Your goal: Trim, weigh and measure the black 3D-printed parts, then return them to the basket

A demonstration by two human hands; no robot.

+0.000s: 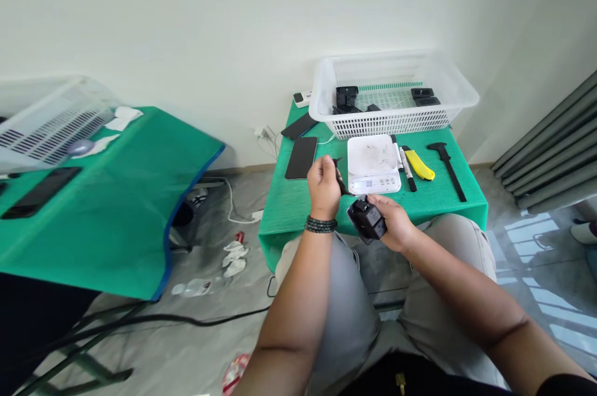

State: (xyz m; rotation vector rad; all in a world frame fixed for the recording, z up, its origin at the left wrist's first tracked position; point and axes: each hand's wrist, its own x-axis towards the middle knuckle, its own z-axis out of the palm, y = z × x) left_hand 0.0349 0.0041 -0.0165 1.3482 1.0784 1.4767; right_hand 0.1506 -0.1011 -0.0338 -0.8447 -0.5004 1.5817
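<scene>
My left hand, a dark beaded bracelet at its wrist, is closed around a thin black piece whose kind I cannot make out. The piece sticks out beside the fingers, towards the scale. In my right hand is a boxy black plastic part with openings in its top, held over the table's front edge above my lap. The two held things are close together; whether they touch is unclear. Just beyond them stands a white digital scale, its display reading 0.0.
A white plastic basket with several black parts stands at the back of the green-covered table. Right of the scale lie markers, a yellow-handled knife and a black caliper. A dark phone lies left. Another green table stands further left.
</scene>
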